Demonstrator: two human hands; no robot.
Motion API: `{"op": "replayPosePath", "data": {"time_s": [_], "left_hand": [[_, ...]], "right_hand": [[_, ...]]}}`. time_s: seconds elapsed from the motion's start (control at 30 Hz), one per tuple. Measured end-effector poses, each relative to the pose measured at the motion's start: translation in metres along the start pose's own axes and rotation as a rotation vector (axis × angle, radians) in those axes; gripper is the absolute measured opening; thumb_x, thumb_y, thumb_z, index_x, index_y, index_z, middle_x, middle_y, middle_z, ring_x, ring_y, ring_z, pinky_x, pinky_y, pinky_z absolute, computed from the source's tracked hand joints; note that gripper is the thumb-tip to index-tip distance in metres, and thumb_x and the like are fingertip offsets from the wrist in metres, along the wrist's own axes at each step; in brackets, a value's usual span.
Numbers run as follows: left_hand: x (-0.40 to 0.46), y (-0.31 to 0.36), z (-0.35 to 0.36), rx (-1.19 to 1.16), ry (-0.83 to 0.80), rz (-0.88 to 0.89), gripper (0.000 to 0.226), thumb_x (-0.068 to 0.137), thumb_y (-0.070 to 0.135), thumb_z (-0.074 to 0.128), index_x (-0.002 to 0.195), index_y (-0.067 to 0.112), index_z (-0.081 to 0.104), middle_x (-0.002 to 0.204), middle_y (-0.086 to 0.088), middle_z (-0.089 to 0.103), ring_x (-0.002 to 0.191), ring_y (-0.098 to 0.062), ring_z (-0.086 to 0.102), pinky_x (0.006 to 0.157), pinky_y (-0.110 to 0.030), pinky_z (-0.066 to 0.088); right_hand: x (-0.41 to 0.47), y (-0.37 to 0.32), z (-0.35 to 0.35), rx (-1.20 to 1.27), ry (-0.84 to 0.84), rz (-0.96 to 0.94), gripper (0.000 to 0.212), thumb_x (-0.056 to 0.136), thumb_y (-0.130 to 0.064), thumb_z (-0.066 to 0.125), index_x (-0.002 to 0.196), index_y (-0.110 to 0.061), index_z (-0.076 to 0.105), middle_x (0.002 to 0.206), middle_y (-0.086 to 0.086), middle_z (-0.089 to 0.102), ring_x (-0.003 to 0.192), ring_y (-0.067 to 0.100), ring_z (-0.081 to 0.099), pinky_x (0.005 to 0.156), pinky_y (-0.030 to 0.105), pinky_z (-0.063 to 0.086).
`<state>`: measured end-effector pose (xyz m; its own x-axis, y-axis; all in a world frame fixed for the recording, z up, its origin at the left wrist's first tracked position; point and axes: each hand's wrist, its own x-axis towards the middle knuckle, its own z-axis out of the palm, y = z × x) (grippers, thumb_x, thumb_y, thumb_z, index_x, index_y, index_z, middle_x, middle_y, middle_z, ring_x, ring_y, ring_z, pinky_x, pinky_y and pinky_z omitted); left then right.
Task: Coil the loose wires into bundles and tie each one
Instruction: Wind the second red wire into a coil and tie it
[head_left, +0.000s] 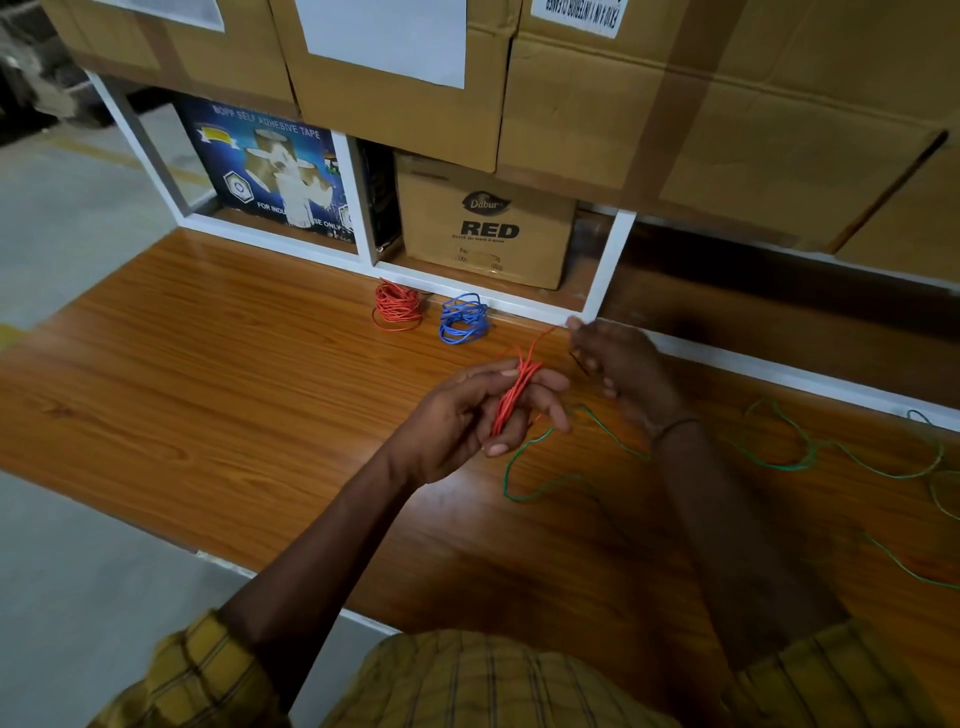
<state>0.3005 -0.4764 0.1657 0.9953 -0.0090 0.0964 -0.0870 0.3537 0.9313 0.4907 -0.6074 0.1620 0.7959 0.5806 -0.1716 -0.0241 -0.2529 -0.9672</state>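
Yellow checked sleeves (208, 670) fill the bottom edge, and both forearms reach over the glossy wood-grain bench (208, 395). Left hand (467, 415) has its grip curled round a half-wound orange wire coil (511, 397); right hand (618, 374) pinches that wire's free tail near the white shelf frame (605, 270). Two bundles lie finished at the back of the bench, a coiled orange wire bundle (397, 307) and beside it a coiled blue wire bundle (464, 318). I judge the orange coil in hand nearly wound but not tied. Loose green wire (779, 457) sprawls to the right, uncoiled. Its far end runs out of frame, and any ties on the finished bundles are too small to make out.
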Motion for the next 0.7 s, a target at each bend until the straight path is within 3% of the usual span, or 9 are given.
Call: {"op": "replayPosePath", "data": {"time_s": [0.1,0.17,0.23,0.3,0.37,0.5,0.6,0.7], "left_hand": [[0.005,0.006,0.003,-0.059,0.032,0.046,0.048,0.11,0.015,0.03,0.138,-0.021,0.045,0.114,-0.032,0.065,0.047,-0.012,0.045,0.071,-0.054,0.01],[0.011,0.012,0.002,-0.073,0.102,0.064,0.047,0.111,0.015,0.03,0.139,-0.02,0.046,0.114,-0.029,0.067,0.05,-0.014,0.047,0.06,-0.037,0.026],[0.018,0.016,-0.002,-0.039,0.178,0.078,0.045,0.112,0.016,0.031,0.138,-0.016,0.048,0.117,-0.025,0.069,0.054,-0.017,0.05,0.05,-0.026,0.041],[0.023,0.016,-0.012,0.054,0.249,0.097,0.043,0.114,0.017,0.031,0.138,-0.014,0.047,0.122,-0.026,0.069,0.063,-0.022,0.059,0.053,-0.025,0.043],[0.026,0.012,-0.022,0.186,0.317,0.094,0.041,0.115,0.019,0.032,0.138,-0.011,0.047,0.125,-0.024,0.07,0.073,-0.027,0.066,0.058,-0.027,0.045],[0.027,-0.004,-0.033,0.493,0.392,0.071,0.032,0.116,0.02,0.034,0.133,-0.003,0.049,0.118,-0.017,0.073,0.077,-0.029,0.073,0.064,-0.032,0.054],[0.025,-0.015,-0.037,0.649,0.382,0.031,0.029,0.116,0.019,0.035,0.13,0.0,0.052,0.105,-0.002,0.075,0.066,-0.02,0.069,0.064,-0.03,0.053],[0.018,-0.016,-0.034,0.591,0.338,-0.033,0.024,0.115,0.015,0.036,0.116,0.001,0.056,0.08,0.001,0.075,0.057,-0.016,0.064,0.058,-0.023,0.048]], "right_hand": [[-0.018,0.026,0.022,-0.042,-0.087,-0.018,0.017,0.1,-0.026,0.064,0.094,-0.013,0.074,0.07,0.008,0.055,0.048,0.008,0.044,0.041,0.024,0.028],[-0.037,0.039,0.04,-0.118,-0.158,-0.031,0.021,0.104,-0.017,0.056,0.102,-0.004,0.073,0.069,0.001,0.055,0.044,-0.002,0.044,0.041,0.014,0.03],[-0.056,0.046,0.054,-0.259,-0.236,0.013,0.035,0.105,-0.034,0.054,0.091,-0.008,0.073,0.062,-0.001,0.05,0.04,-0.001,0.04,0.042,0.015,0.029],[-0.07,0.044,0.059,-0.341,-0.342,0.047,0.044,0.105,-0.046,0.052,0.084,-0.014,0.073,0.055,-0.005,0.051,0.04,0.001,0.041,0.043,0.021,0.032],[-0.083,0.027,0.056,-0.396,-0.473,0.049,0.039,0.105,-0.046,0.051,0.087,-0.02,0.074,0.056,-0.002,0.056,0.039,0.006,0.044,0.041,0.021,0.036],[-0.104,-0.017,0.043,-0.561,-0.651,-0.136,0.029,0.1,-0.042,0.062,0.084,-0.019,0.069,0.061,0.011,0.066,0.039,0.017,0.052,0.04,0.029,0.042],[-0.106,-0.052,0.025,-0.467,-0.704,-0.201,0.021,0.098,-0.03,0.069,0.087,-0.012,0.069,0.054,0.0,0.06,0.037,0.005,0.047,0.037,0.02,0.037],[-0.096,-0.076,0.003,-0.213,-0.658,-0.273,0.024,0.101,-0.025,0.061,0.097,-0.003,0.069,0.051,-0.002,0.05,0.032,0.007,0.036,0.035,0.017,0.031]]}}
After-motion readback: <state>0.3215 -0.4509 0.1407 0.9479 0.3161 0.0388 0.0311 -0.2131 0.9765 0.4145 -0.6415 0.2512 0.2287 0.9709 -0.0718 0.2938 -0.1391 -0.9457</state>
